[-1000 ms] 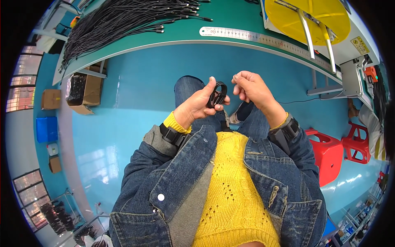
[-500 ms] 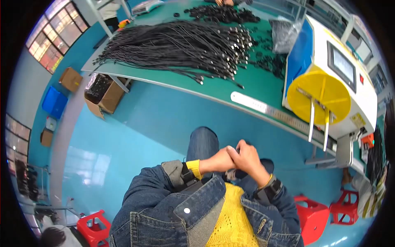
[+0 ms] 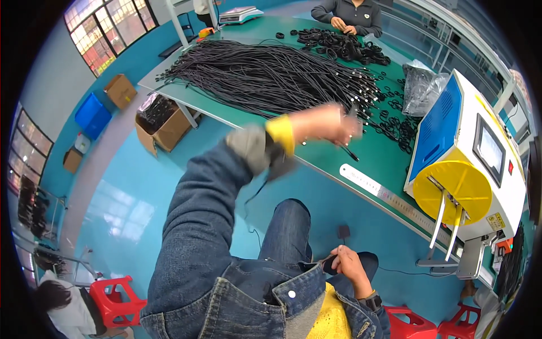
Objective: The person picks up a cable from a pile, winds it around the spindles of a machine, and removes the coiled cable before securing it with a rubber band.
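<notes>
My left hand [image 3: 330, 125], smeared by motion, reaches out over the near edge of the green table [image 3: 322, 151]. It is beside the connector ends of a large bundle of black cables [image 3: 271, 73] with silvery tips. One dark cable end [image 3: 351, 153] lies just below the hand; whether the fingers touch it is unclear. My right hand [image 3: 347, 264] stays low over my lap by the edge of my denim jacket, its fingers curled in. What they hold, if anything, is hidden.
A steel ruler [image 3: 361, 179] runs along the table edge toward a white and blue machine with a yellow disc [image 3: 451, 192]. Black rings [image 3: 344, 45] and a clear plastic bag [image 3: 420, 87] lie beyond. Across the table sits a co-worker [image 3: 361, 17]. Red stools [image 3: 116, 302] stand behind.
My hands, clasped together over my lap before, have come apart. The left has swung forward and up to the cables, while the right has stayed low. The view has tilted up, showing the co-worker.
</notes>
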A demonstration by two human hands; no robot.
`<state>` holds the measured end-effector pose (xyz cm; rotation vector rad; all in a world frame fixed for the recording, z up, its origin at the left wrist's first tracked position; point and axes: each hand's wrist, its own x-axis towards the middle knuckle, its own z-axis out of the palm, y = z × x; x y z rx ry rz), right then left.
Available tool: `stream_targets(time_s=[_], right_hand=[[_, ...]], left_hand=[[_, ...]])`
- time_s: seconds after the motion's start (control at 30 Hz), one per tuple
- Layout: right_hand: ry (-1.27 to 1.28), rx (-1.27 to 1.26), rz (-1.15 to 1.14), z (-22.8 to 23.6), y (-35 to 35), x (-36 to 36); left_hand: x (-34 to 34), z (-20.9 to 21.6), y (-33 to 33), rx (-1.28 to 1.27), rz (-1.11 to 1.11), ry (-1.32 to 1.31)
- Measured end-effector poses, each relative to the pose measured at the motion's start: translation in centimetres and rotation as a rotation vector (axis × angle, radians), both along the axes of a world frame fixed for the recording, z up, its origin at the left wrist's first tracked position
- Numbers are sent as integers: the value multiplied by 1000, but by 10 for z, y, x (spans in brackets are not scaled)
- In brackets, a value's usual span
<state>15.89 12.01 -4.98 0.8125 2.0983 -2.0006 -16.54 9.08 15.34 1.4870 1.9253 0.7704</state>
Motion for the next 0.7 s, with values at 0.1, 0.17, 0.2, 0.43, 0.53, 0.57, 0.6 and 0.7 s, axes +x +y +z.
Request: stream_targets(time_s=[0.1,0.17,0.2,0.43,0.53,0.57,0.6,0.7], right_hand=[[11,-9,49,-1,-8,-4],[-26,8,41,-2,-6,-3],[-31,7,29,-3,-4,-1],[-86,112,104,-18,-4,-5],[-120,120,73,-9,-5,-12],[-132,125,57,-6,-7,-13],[-127,128,47,-5,-8,-13],[-98,121,53,-5,-9,-10]], left_hand=[[-142,15,26,579,329,326],[-174,-12,33,428,652,273],[-171,-17,21,220,620,549],[-199,-114,-58,69,784,676],[-184,-95,-65,15,671,808],[-176,-85,-67,-8,613,877],[-172,-80,-71,0,606,880],[-161,-68,-78,457,475,976]])
